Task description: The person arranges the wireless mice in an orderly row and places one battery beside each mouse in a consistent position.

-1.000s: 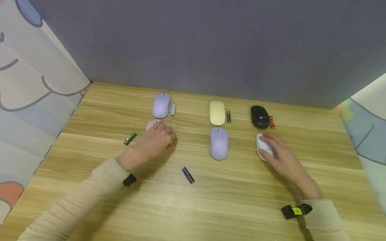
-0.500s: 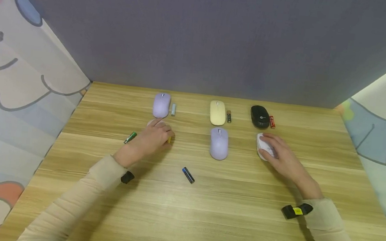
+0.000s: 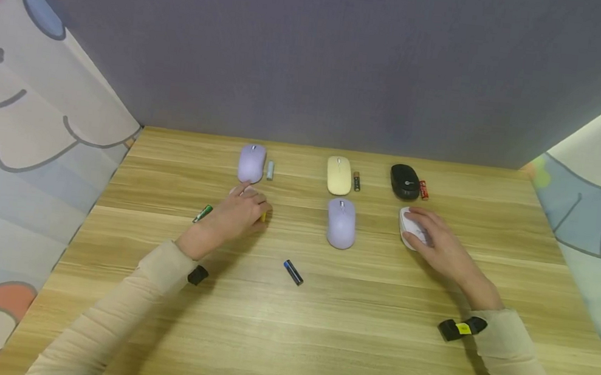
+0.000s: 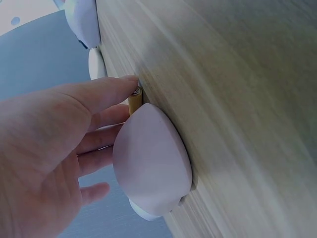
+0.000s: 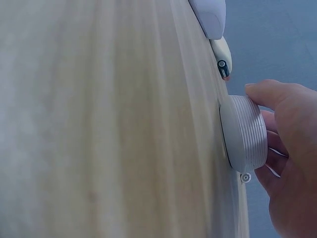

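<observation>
My left hand (image 3: 233, 214) pinches a yellow battery (image 4: 134, 102) between thumb and fingers, standing right at the edge of a pale pink mouse (image 4: 148, 158). In the head view this hand covers most of that mouse. A green battery (image 3: 202, 214) lies to the left of the left wrist. On the right, my right hand (image 3: 440, 245) grips a white mouse (image 3: 410, 228) on the table, thumb on one side and fingers over the other. The ribbed top of the white mouse shows in the right wrist view, with a round battery end (image 5: 245, 177) near it.
A lilac mouse (image 3: 251, 164) with a light blue battery (image 3: 270, 171), a yellow mouse (image 3: 339, 175) with a dark battery (image 3: 356, 181), and a black mouse (image 3: 404, 182) with a red battery (image 3: 423, 190) line the back. Between my hands are another lilac mouse (image 3: 341, 223) and a black-blue battery (image 3: 293, 272).
My left hand has shifted slightly left with the yellow battery, covering part of the green one, then nearly stopped. My right hand stays on the white mouse.
</observation>
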`<move>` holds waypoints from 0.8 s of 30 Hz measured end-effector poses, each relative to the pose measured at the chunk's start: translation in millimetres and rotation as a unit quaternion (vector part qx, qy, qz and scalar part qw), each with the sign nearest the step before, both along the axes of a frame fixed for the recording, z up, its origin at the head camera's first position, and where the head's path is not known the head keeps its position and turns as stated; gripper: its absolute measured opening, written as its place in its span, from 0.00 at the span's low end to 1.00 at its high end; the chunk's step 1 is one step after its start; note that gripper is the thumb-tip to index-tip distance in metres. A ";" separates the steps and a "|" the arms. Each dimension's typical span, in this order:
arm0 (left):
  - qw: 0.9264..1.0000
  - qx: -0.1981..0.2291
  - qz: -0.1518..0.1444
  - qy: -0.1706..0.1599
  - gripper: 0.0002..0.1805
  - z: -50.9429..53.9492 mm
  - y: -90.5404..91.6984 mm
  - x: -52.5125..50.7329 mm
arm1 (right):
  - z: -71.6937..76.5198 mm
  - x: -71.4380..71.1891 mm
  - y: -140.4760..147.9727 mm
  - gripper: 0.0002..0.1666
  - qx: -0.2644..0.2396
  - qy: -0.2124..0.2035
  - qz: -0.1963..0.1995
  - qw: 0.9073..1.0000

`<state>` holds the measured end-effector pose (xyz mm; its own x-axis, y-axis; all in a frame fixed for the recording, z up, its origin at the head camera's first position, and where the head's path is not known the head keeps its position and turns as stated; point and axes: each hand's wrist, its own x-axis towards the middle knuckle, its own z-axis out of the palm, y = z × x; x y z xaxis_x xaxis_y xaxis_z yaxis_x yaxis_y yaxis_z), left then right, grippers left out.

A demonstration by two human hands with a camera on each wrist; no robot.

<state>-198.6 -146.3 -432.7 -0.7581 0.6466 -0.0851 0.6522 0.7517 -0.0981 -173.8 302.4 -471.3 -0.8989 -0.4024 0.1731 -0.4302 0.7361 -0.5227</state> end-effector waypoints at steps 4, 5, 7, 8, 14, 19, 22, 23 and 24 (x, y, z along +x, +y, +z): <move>1.000 -0.001 -0.002 0.004 0.17 0.2 0.2 0.3 | -0.7 -0.1 0.1 0.27 -0.002 0.003 0.000 1.000; 1.000 -0.001 -0.002 0.004 0.17 0.1 0.2 0.2 | -0.7 -0.1 0.0 0.27 -0.002 0.004 0.000 1.000; 1.000 -0.002 -0.002 0.006 0.18 -0.4 0.0 0.0 | -0.8 0.0 0.0 0.27 -0.003 0.005 0.000 1.000; 1.000 -0.001 -0.002 0.005 0.18 -0.5 0.0 -0.1 | -0.7 0.0 -0.2 0.27 -0.003 0.006 0.000 1.000; 1.000 -0.001 -0.009 0.016 0.17 0.6 -0.1 0.7 | 0.5 0.2 -0.4 0.27 -0.001 0.004 -0.002 1.000; 1.000 -0.001 -0.011 0.017 0.18 1.4 0.0 1.0 | 2.1 1.7 -0.7 0.27 -0.002 -0.001 -0.003 1.000; 1.000 -0.002 -0.008 0.014 0.18 1.5 -0.1 1.2 | 2.5 2.1 -0.5 0.27 -0.003 -0.002 -0.004 1.000; 1.000 -0.002 -0.007 0.012 0.18 1.5 -0.1 1.3 | 2.6 2.1 -0.6 0.27 -0.003 -0.001 -0.004 1.000; 1.000 -0.003 -0.007 0.013 0.18 1.7 -0.2 1.4 | 2.5 2.1 -0.5 0.28 -0.003 -0.001 -0.004 1.000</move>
